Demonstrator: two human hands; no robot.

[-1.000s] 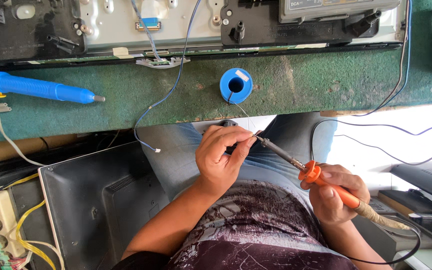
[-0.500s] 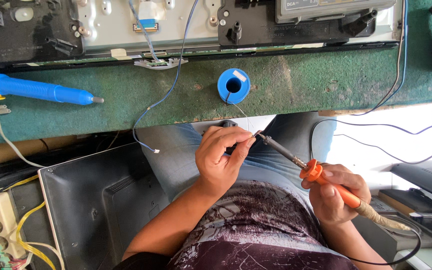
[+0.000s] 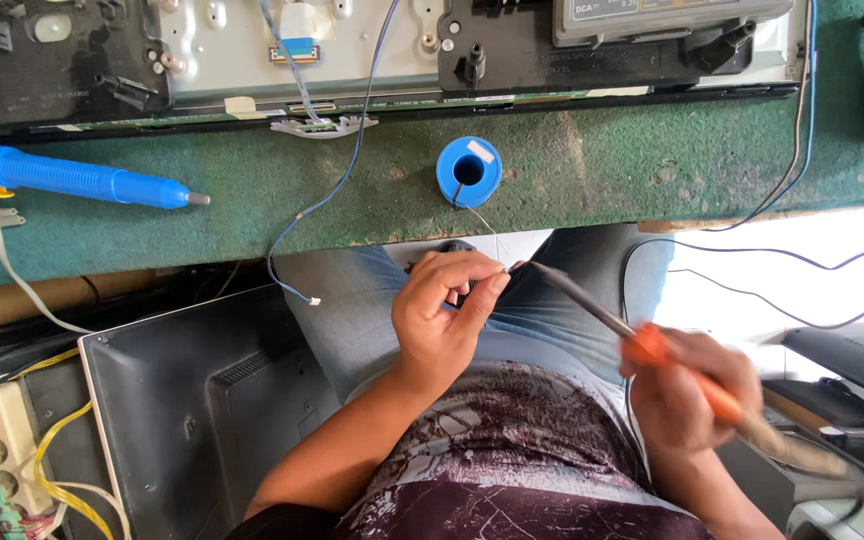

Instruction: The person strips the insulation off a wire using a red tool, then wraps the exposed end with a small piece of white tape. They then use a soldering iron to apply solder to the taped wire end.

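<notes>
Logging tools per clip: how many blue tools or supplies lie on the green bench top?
2: a blue desoldering pump at the left side of the bench, and a blue solder spool near its middle. Others may lie outside the frame.

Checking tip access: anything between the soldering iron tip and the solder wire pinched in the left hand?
Nothing visible. The soldering iron, held in the right hand, points its tip right at the left hand fingertips, where the solder wire from the blue spool ends.
</notes>
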